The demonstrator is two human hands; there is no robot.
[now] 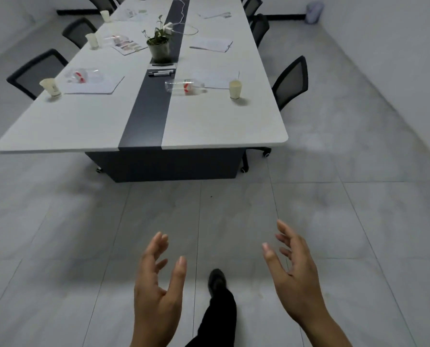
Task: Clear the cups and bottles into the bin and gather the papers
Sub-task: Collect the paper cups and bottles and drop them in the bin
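A long white table [88,121] with a dark centre strip stands ahead of me. On it, a clear bottle [185,87] lies on its side beside a paper cup [235,89] at the right. At the left stand another cup [50,87], a tipped bottle [82,75] and a sheet of paper [96,85]. More cups, bottles and papers [212,44] sit farther back. My left hand [157,286] and right hand [294,271] are raised over the floor, well short of the table, fingers relaxed and holding nothing.
A potted plant [159,45] and two markers [160,72] sit on the centre strip, with a white cable behind. Black office chairs [290,81] line both sides. A pale bag [314,11] rests in the far right corner. My dark shoe [217,280] steps on grey floor tiles.
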